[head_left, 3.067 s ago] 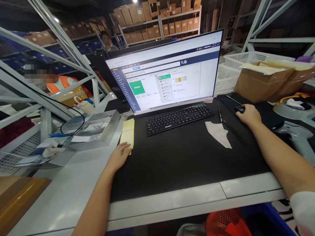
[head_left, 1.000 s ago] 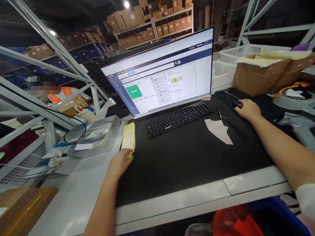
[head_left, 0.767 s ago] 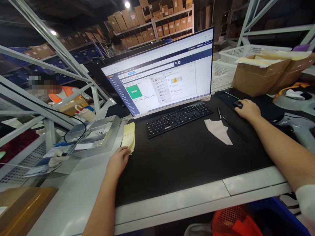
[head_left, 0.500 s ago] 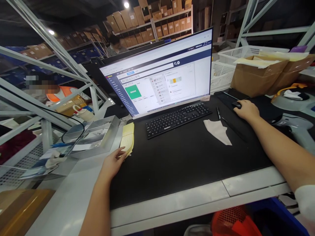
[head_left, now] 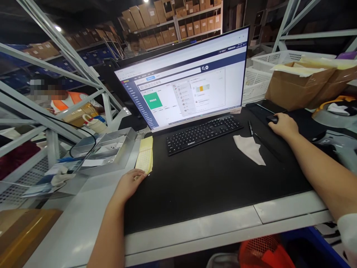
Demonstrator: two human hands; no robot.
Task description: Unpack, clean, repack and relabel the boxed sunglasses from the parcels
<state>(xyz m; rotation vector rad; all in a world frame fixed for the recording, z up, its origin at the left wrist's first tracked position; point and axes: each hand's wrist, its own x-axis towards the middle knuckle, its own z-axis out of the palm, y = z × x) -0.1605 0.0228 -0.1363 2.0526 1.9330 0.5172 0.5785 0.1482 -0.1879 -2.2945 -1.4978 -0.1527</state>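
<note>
My left hand (head_left: pixel 131 184) rests at the near end of a yellow paper pad (head_left: pixel 145 153), its fingers together and curled against the bottom edge. The thumb is mostly hidden. The pad lies at the left edge of a black desk mat (head_left: pixel 189 190). Over on the right, my right hand (head_left: pixel 284 125) is closed over a black computer mouse (head_left: pixel 272 119). Between the hands lie a black keyboard (head_left: pixel 205 134), a pale cloth scrap (head_left: pixel 251 149) and a black pen (head_left: pixel 250 128).
A lit monitor (head_left: pixel 195 85) stands behind the keyboard. Left of the pad is a grey divided tray (head_left: pixel 122 150) with papers. Cardboard boxes (head_left: pixel 298 87) and a white basket (head_left: pixel 256 83) are at the right. A person in an orange vest (head_left: pixel 65 102) is beyond the frame.
My left fingers have drawn together at the pad's near edge, where the curled sheets now lie flatter. My right hand stays on the mouse. The view has shifted slightly.
</note>
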